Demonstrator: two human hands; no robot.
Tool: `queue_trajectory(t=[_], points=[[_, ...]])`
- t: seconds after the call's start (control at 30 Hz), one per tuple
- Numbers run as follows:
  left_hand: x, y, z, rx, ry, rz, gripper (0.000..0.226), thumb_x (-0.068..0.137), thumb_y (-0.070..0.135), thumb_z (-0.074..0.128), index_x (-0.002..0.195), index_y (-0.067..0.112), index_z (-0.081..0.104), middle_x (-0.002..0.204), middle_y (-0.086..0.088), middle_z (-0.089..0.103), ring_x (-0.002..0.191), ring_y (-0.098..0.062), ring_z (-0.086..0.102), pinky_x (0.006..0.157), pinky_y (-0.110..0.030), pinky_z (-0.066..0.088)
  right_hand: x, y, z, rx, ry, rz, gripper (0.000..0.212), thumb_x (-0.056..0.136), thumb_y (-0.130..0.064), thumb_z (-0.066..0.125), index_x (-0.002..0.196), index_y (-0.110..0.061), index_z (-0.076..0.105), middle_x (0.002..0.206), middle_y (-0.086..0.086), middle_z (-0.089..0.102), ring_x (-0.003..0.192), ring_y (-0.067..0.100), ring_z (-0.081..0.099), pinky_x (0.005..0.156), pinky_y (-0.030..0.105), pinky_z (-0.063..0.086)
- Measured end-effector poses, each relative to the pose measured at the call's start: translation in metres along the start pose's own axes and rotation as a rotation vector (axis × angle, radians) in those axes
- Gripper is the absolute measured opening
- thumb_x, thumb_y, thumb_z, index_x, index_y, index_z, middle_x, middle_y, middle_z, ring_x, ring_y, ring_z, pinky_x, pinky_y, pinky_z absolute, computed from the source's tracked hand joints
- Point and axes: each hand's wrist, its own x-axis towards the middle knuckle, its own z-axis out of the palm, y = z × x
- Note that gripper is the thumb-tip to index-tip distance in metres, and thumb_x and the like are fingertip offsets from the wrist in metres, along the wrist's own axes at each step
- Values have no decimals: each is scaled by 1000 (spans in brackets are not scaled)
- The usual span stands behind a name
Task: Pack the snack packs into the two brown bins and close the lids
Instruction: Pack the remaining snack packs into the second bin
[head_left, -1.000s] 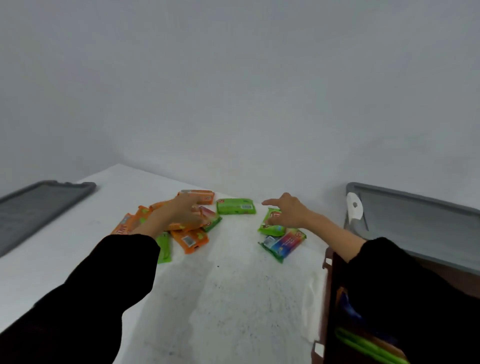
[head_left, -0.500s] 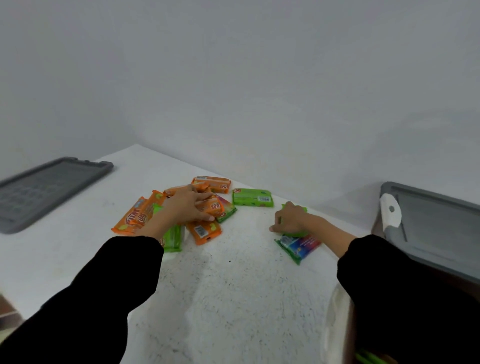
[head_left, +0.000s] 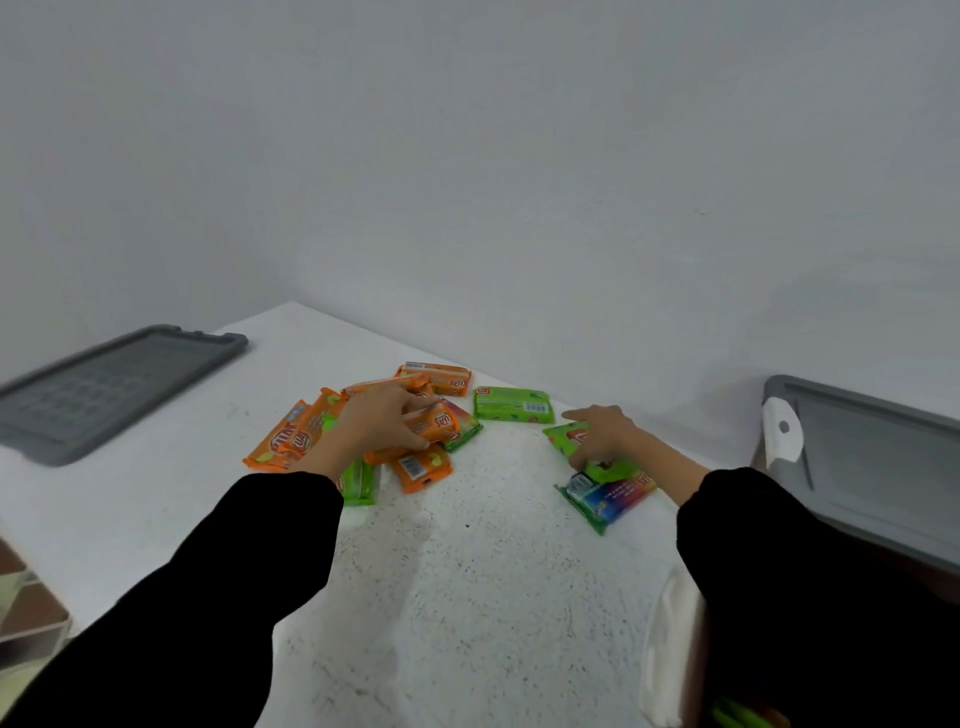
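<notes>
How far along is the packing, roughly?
Early on, I'd say. Done: green packs low on the right look already packed. In hand: the left hand grips an orange pack, the right hand pinches a green pack. Left: the other packs on the table, plus the left grey lid and right grey lid, neither closed.

**anon1:** where are the snack packs at?

**anon2:** Orange packs (head_left: 291, 441) sit in a messy overlapping heap, and the left hand (head_left: 379, 423) grips one. A lone green pack (head_left: 511, 404) lies flat just right of them. The right hand (head_left: 602, 434) pinches a second green pack (head_left: 561, 435), which overlaps a rainbow pack (head_left: 610, 496).

**anon1:** lids?

**anon2:** Left grey lid (head_left: 114, 389) lies flat, and right grey lid (head_left: 872, 467) is at the far right.
</notes>
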Motion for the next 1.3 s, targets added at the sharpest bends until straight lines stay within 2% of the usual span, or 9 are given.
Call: queue_trajectory(t=[0.1, 0.27, 0.4, 0.57, 0.77, 0.87, 0.97, 1.13, 1.3], points=[[-5, 13, -11, -19, 17, -2, 67, 71, 52, 70, 133, 39, 47, 105, 1, 61, 87, -13, 52, 58, -24, 38, -11, 1, -14, 99, 131, -20, 77, 75, -20, 70, 143, -26, 34, 137, 11, 45, 124, 27, 43, 103, 37, 42], [-19, 55, -50, -20, 85, 114, 66, 71, 51, 72, 132, 44, 46, 112, -3, 55, 106, -21, 53, 80, -33, 44, -57, 20, -57, 252, 297, -57, 76, 69, -16, 76, 137, -26, 44, 131, 13, 49, 118, 26, 49, 92, 32, 46], [-31, 105, -74, -61, 115, 299, 66, 70, 51, 72, 131, 45, 47, 111, -2, 56, 104, -19, 52, 81, -34, 44, -113, 46, -82, 272, 368, -62, 76, 69, -13, 76, 137, -27, 44, 128, 13, 46, 113, 27, 49, 80, 27, 43], [-60, 181, -79, -132, 66, 539, 65, 72, 49, 72, 131, 45, 46, 116, -1, 56, 105, -18, 53, 86, -37, 48, -188, 85, -77, 265, 388, -11, 80, 68, -9, 77, 137, -30, 42, 126, 12, 43, 105, 22, 46, 81, 27, 42], [-100, 257, -66, -144, -21, 797, 65, 70, 48, 74, 130, 45, 48, 115, 2, 57, 102, -14, 54, 83, -32, 45, -255, 130, -51, 204, 326, 87, 85, 66, -10, 78, 139, -29, 40, 132, 9, 48, 117, 24, 47, 89, 25, 35], [-112, 282, -53, -122, -48, 879, 65, 72, 47, 73, 131, 42, 47, 117, 2, 57, 99, -12, 51, 79, -28, 42, -285, 146, -37, 219, 295, 152, 93, 57, -20, 80, 138, -34, 37, 132, 10, 46, 119, 27, 45, 100, 34, 39], [-122, 300, -39, -54, -94, 941, 66, 73, 46, 72, 133, 40, 45, 119, -1, 56, 102, -15, 52, 81, -30, 43, -309, 160, -21, 254, 247, 135, 97, 50, -23, 79, 137, -34, 39, 131, 8, 48, 115, 25, 50, 99, 43, 45], [-130, 322, -11, 102, -112, 1012, 71, 73, 50, 70, 137, 38, 42, 120, -3, 54, 107, -18, 53, 88, -39, 48, -328, 173, 7, 131, 202, 156, 93, 62, -7, 79, 141, -29, 34, 114, 0, 37, 108, 17, 42, 95, 26, 40], [-132, 328, 11, 159, -51, 1042, 69, 76, 49, 67, 138, 37, 39, 127, 1, 49, 117, -16, 44, 83, -32, 44, -325, 176, 41, 83, 226, 142, 79, 73, -17, 75, 141, -27, 36, 131, 5, 40, 120, 19, 39, 102, 24, 31]])
